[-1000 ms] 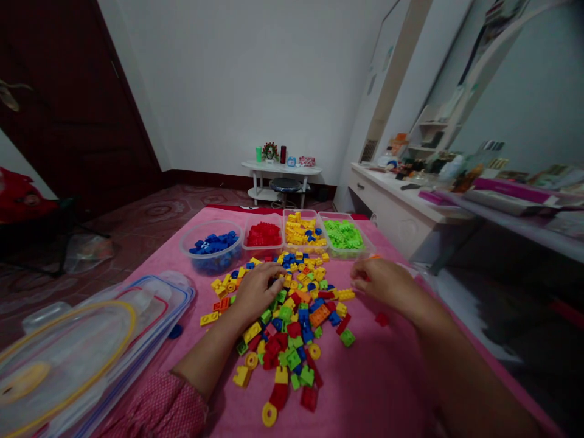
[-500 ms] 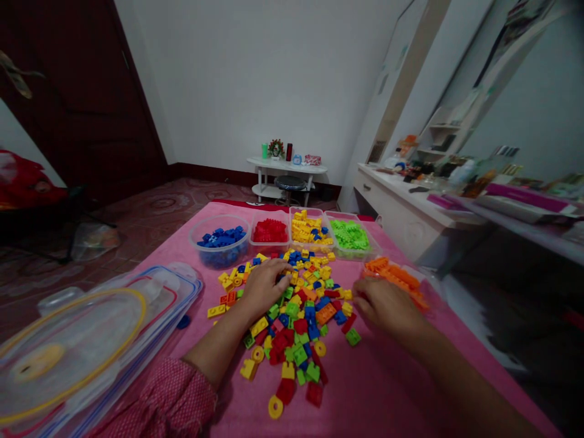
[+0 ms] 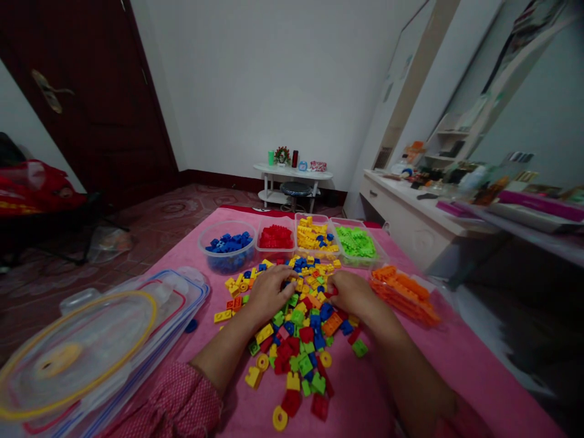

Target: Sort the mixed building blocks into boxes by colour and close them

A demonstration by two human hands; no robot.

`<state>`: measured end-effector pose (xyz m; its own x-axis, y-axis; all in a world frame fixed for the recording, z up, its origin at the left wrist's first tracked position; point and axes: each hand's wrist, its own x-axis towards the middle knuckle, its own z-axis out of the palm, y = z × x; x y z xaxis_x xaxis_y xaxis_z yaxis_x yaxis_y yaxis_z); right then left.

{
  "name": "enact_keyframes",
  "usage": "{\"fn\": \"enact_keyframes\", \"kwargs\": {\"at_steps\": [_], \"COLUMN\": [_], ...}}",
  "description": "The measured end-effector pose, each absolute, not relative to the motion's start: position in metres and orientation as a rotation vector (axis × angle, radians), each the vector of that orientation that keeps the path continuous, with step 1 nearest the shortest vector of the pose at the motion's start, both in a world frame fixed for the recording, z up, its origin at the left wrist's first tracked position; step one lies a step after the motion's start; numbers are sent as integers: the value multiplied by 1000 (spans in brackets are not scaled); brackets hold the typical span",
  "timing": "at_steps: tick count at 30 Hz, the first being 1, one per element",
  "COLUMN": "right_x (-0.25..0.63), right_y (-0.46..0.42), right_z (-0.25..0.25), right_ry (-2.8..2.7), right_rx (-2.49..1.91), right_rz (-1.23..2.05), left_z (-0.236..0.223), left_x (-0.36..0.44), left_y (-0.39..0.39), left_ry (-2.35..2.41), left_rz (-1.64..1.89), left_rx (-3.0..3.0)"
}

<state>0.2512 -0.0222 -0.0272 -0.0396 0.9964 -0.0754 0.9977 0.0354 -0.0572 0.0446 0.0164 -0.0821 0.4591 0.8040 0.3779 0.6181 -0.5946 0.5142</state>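
Observation:
A pile of mixed toy building bricks [image 3: 296,347] in yellow, red, green, blue and orange covers the middle of the pink cloth [image 3: 219,365]. My left hand [image 3: 272,293] rests on the pile's left upper part, thumb apart from the loosely bent fingers, with no brick visibly held. Over the right upper part is my right hand [image 3: 350,293], its fingers curled inward. Red shows at its fingertips; whether that is a held brick is unclear. Behind the pile stand clear tubs of blue bricks [image 3: 230,243], red bricks [image 3: 276,236], yellow bricks [image 3: 312,231] and green bricks [image 3: 356,241].
A clear tub of orange bricks [image 3: 406,292] sits at the right. Stacked lids [image 3: 104,347] lie along the left edge, with a round blue piece [image 3: 190,326] beside them. Farther off are a white side table [image 3: 292,173], a stool [image 3: 296,190] and a dressing table [image 3: 410,207].
My right hand has moved left from beside the orange bricks' tub onto the pile, uncovering that tub. My left hand stays on the pile. The view has turned slightly left.

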Motion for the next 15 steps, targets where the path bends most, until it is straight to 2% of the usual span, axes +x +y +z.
{"fn": "enact_keyframes", "kwargs": {"at_steps": [4, 8, 11, 15], "right_x": [247, 229, 215, 213], "right_y": [-29, -38, -43, -43], "right_z": [-20, -21, -30, -40], "right_ry": [2394, 2656, 2603, 2572], "right_rx": [2275, 2061, 1931, 1971], "right_rz": [-88, -264, -277, -230], "left_z": [-80, -81, -82, -83], "left_x": [45, 45, 46, 44], "left_y": [16, 16, 16, 17], "left_ry": [1223, 1189, 1174, 1141], "left_rz": [870, 866, 881, 904], "left_rx": [2407, 2422, 2419, 2397]}}
